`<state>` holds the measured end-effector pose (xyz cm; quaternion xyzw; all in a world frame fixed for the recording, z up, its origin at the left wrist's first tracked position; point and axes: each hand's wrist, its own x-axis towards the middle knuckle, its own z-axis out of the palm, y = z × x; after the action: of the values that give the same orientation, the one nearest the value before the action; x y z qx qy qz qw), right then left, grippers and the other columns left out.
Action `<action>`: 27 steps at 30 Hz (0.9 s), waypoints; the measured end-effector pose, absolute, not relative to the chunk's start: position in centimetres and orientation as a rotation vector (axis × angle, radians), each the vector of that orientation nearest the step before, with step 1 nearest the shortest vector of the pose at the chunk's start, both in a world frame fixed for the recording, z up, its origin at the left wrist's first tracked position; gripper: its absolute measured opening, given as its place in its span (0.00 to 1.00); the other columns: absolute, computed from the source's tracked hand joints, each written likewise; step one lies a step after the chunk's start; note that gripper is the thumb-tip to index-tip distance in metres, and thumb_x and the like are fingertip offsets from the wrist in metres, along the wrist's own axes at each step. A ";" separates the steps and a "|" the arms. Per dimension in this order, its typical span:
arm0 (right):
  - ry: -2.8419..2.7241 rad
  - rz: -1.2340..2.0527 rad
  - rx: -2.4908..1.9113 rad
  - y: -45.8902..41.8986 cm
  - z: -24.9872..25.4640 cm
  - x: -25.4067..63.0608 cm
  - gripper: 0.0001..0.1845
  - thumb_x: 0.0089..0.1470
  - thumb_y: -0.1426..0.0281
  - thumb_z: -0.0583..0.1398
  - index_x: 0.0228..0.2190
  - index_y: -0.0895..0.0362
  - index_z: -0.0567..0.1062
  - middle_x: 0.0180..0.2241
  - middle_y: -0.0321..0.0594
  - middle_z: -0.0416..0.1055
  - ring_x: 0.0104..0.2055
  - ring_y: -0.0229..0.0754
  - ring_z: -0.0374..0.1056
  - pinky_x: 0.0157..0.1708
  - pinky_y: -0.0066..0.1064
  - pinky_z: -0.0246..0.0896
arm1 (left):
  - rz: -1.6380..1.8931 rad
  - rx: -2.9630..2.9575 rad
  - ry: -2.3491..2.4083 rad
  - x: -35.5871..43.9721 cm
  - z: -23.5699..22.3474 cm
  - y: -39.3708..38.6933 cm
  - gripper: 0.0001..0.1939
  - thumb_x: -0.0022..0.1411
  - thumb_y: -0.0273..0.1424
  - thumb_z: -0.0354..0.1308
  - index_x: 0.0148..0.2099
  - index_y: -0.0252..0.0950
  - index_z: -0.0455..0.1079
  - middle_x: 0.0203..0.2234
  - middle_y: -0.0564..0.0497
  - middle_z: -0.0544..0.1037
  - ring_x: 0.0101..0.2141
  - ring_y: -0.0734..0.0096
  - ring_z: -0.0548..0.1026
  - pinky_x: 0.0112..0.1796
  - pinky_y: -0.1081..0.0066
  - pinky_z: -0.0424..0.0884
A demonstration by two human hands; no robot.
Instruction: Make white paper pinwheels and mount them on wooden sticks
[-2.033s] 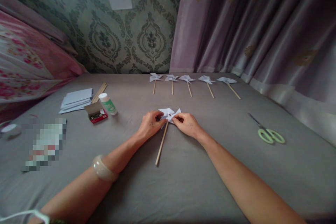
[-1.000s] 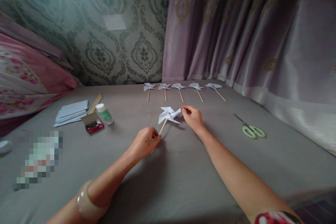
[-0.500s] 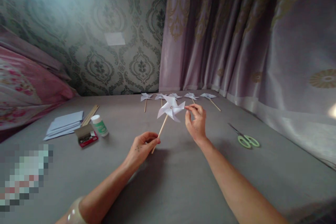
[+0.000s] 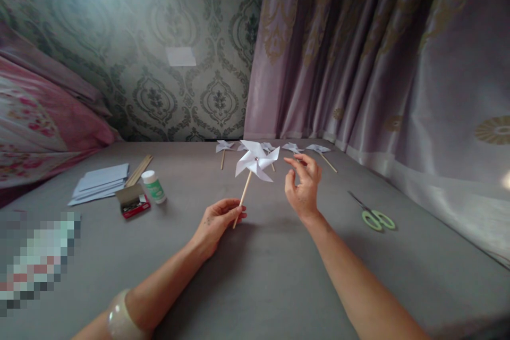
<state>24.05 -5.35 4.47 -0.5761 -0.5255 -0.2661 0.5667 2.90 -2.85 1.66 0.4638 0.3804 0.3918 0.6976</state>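
Onscreen, my left hand (image 4: pixel 215 223) pinches the pinwheel's (image 4: pixel 255 160) stick (image 4: pixel 246 192), short of the surface's (image 4: pixel 287 281) far edge; holding steady, I'd keep my right hand's (image 4: pixel 303 194) empty, parted fingers clear of the blades (image 4: pixel 271 158).

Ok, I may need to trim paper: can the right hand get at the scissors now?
Probably yes: the right hand looks empty, and only bare cloth shows between it and the scissors.
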 end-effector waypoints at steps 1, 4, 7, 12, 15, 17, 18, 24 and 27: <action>-1.231 -0.622 -1.360 -5.4 4.7 24.1 0.18 0.51 0.77 0.52 0.40 0.52 0.76 0.45 0.44 0.66 0.48 0.46 0.61 0.52 0.45 0.53 | 0.878 1.022 0.844 2.9 1.7 -2.8 0.25 0.34 0.39 0.74 0.36 0.32 0.74 0.29 0.47 0.81 0.29 0.69 0.77 0.34 0.72 0.70; -1.251 -0.598 -1.404 -5.5 5.6 24.3 0.21 0.51 0.78 0.51 0.42 0.51 0.76 0.46 0.45 0.65 0.49 0.47 0.60 0.52 0.46 0.52 | 0.882 1.013 0.817 2.7 1.7 -2.8 0.24 0.35 0.38 0.73 0.35 0.32 0.73 0.32 0.45 0.81 0.31 0.68 0.78 0.35 0.71 0.71; -1.321 -0.608 -1.455 -5.4 6.8 24.2 0.24 0.49 0.80 0.51 0.44 0.49 0.76 0.49 0.45 0.63 0.50 0.49 0.59 0.53 0.48 0.51 | 0.879 1.016 0.794 2.6 1.5 -2.7 0.23 0.37 0.37 0.73 0.35 0.33 0.73 0.32 0.44 0.81 0.33 0.66 0.79 0.37 0.69 0.71; -1.497 -0.727 -1.550 -4.8 9.2 23.6 0.31 0.45 0.83 0.51 0.48 0.48 0.74 0.54 0.44 0.59 0.53 0.51 0.56 0.52 0.48 0.49 | 0.873 0.970 0.741 2.7 0.9 -2.4 0.25 0.37 0.36 0.74 0.39 0.33 0.74 0.32 0.45 0.81 0.33 0.67 0.79 0.40 0.69 0.72; -1.597 -0.769 -1.629 -4.4 10.1 23.2 0.30 0.46 0.83 0.51 0.48 0.49 0.74 0.55 0.45 0.58 0.54 0.52 0.54 0.51 0.48 0.49 | 0.862 0.957 0.749 2.7 0.8 -2.3 0.26 0.38 0.35 0.74 0.40 0.32 0.74 0.33 0.44 0.81 0.34 0.67 0.79 0.41 0.69 0.72; -1.627 -0.783 -1.663 -4.2 10.3 23.1 0.29 0.47 0.82 0.51 0.47 0.50 0.75 0.55 0.46 0.59 0.54 0.53 0.54 0.50 0.48 0.50 | 0.862 0.949 0.749 2.7 0.8 -2.3 0.25 0.38 0.35 0.73 0.40 0.32 0.74 0.33 0.44 0.81 0.33 0.67 0.79 0.41 0.69 0.72; -1.633 -0.790 -1.675 -4.2 10.3 23.1 0.29 0.47 0.82 0.51 0.47 0.50 0.75 0.55 0.47 0.59 0.54 0.53 0.54 0.50 0.49 0.50 | 0.862 0.945 0.742 2.7 0.8 -2.3 0.25 0.38 0.35 0.73 0.40 0.32 0.74 0.33 0.44 0.81 0.33 0.67 0.79 0.40 0.69 0.72; -1.650 -0.797 -1.706 -4.5 9.4 22.7 0.28 0.46 0.82 0.53 0.47 0.53 0.75 0.54 0.49 0.61 0.54 0.55 0.55 0.49 0.49 0.51 | 0.862 0.908 0.732 2.8 1.2 -2.4 0.22 0.40 0.32 0.73 0.40 0.32 0.74 0.32 0.44 0.81 0.33 0.68 0.79 0.39 0.70 0.72; -1.642 -0.741 -1.717 -4.9 8.4 22.1 0.27 0.44 0.83 0.53 0.45 0.54 0.76 0.53 0.49 0.62 0.54 0.55 0.55 0.50 0.49 0.52 | 0.870 0.887 0.742 2.8 1.4 -2.5 0.21 0.41 0.30 0.72 0.39 0.32 0.74 0.32 0.44 0.81 0.33 0.68 0.79 0.39 0.70 0.72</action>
<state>22.09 -4.91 8.43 -0.6535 -0.6249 -0.2821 0.3207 2.77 -2.47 1.39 0.4056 0.3393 0.3980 0.7496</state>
